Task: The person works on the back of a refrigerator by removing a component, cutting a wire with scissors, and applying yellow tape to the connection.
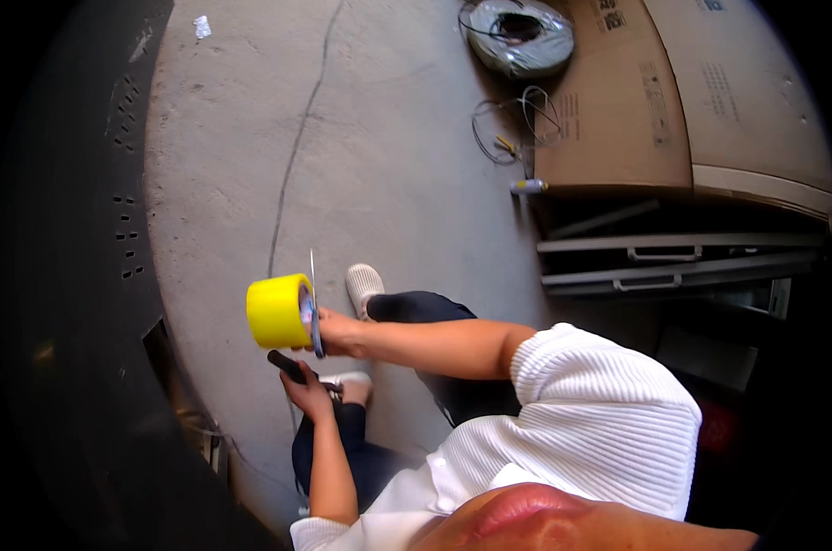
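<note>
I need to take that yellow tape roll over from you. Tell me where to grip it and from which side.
Grip the yellow tape roll around its curved outer wall, coming from its left. That side is bare, while the right hand covers the right-hand face around the core. The roll lies with its axis sideways, so fingers above and below would probably wrap it securely. The left hand holds a dark object below.
</note>
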Motion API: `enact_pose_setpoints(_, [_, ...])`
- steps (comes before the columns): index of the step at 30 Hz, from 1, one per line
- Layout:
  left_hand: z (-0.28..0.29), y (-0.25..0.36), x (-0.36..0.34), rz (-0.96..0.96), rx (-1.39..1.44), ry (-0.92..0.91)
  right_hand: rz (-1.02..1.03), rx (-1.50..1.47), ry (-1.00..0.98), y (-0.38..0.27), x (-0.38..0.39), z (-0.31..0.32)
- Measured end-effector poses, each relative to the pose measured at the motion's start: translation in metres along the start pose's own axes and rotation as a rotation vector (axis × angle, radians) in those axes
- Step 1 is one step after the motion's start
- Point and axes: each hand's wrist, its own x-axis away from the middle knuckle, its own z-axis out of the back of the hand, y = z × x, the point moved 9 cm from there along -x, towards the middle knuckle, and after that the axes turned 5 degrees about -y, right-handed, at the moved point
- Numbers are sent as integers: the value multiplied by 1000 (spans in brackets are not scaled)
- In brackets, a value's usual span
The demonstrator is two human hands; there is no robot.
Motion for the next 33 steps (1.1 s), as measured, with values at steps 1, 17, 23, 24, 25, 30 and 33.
enact_pose_setpoints(1, [8, -10, 7, -74, -279, 142, 34, 17, -40, 5, -4, 6])
enact_pose_setpoints(17, [87, 454, 278, -769, -391, 56, 508, -294, 480, -153, 511, 160])
enact_pose_setpoints(23, [60, 664, 301, -1024, -118, 103, 329, 358, 1395, -141, 692, 246])
enact_pose_setpoints(24, [54, 680, 294, -1013, 28, 24, 288, 378, 1440, -141, 700, 238])
enact_pose_setpoints(25, [46, 700, 289, -998, 173, -60, 245, 396, 1487, -148, 709, 232])
enact_pose_setpoints(30, [9, 770, 256, -1022, 200, -111, 475, 433, 1536, -267, 739, 180])
enact_pose_setpoints(33, [5, 815, 241, -1125, -83, 117, 779, 407, 1339, -363, 768, 177])
